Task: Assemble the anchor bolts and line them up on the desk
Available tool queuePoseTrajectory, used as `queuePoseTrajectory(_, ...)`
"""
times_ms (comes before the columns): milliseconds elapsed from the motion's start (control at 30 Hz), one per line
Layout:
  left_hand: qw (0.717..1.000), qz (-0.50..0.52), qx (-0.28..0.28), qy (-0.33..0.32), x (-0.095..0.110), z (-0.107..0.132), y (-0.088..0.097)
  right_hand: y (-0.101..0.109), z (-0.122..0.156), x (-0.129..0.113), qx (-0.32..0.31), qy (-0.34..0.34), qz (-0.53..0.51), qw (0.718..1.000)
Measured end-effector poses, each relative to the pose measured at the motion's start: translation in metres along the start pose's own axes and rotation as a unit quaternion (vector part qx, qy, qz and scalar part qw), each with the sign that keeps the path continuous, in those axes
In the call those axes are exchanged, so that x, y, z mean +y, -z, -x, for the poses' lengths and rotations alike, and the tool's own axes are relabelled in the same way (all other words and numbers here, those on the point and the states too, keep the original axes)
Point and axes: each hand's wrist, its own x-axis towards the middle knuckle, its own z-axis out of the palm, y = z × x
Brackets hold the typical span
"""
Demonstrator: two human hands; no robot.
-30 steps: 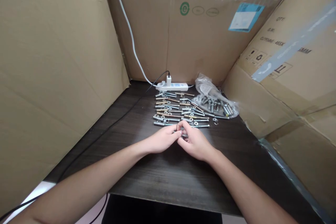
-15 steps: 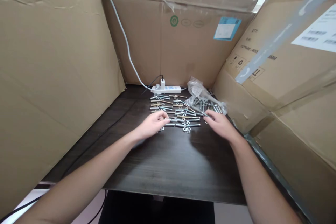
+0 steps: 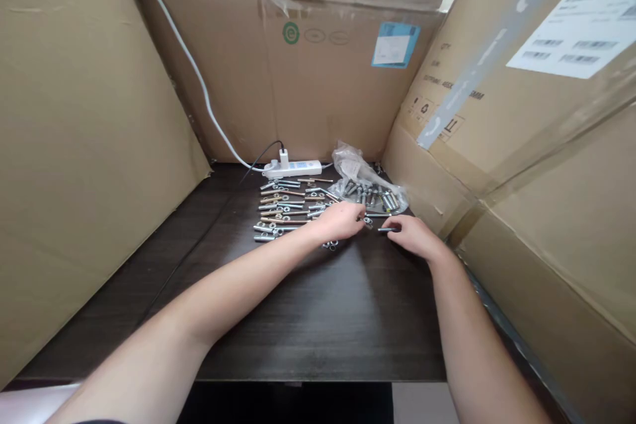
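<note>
My left hand (image 3: 342, 220) reaches across the right part of the laid-out hardware, its fingers curled together. Close to its fingertips lie small washers (image 3: 368, 220); whatever is between the fingers is hidden. My right hand (image 3: 415, 236) is at the right end of the rows, thumb and fingers closed on a bolt (image 3: 385, 230) whose silvery end points left. Just beyond it another long bolt (image 3: 378, 215) lies flat. Silver and brass-coloured bolts (image 3: 283, 203) lie in rows, with nuts and washers among them, partly covered by my left hand and forearm.
Behind the rows, a clear plastic bag (image 3: 354, 162) lies with more bolts (image 3: 370, 195) at its opening. A white power strip (image 3: 298, 167) with a plugged-in charger stands at the back of the dark table (image 3: 318, 318). Cardboard (image 3: 328, 99) walls rise on three sides.
My left hand has moved right, from the left rows to near my right hand. The right hand has come slightly nearer, with a bolt in its fingers. The view has turned right.
</note>
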Motion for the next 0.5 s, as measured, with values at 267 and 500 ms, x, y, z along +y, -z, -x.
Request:
queuePoseTrajectory(267, 0.996, -0.07, -0.055, 0.019, 0.002, -0.011, -0.008, 0.002, -0.004, -0.002, 0.004, -0.004, -0.023, 1.0)
queuePoseTrajectory(500, 0.994, -0.098, -0.05, 0.009, 0.004, -0.02, -0.013, -0.009, -0.011, 0.003, 0.059, 0.004, -0.045, 0.997)
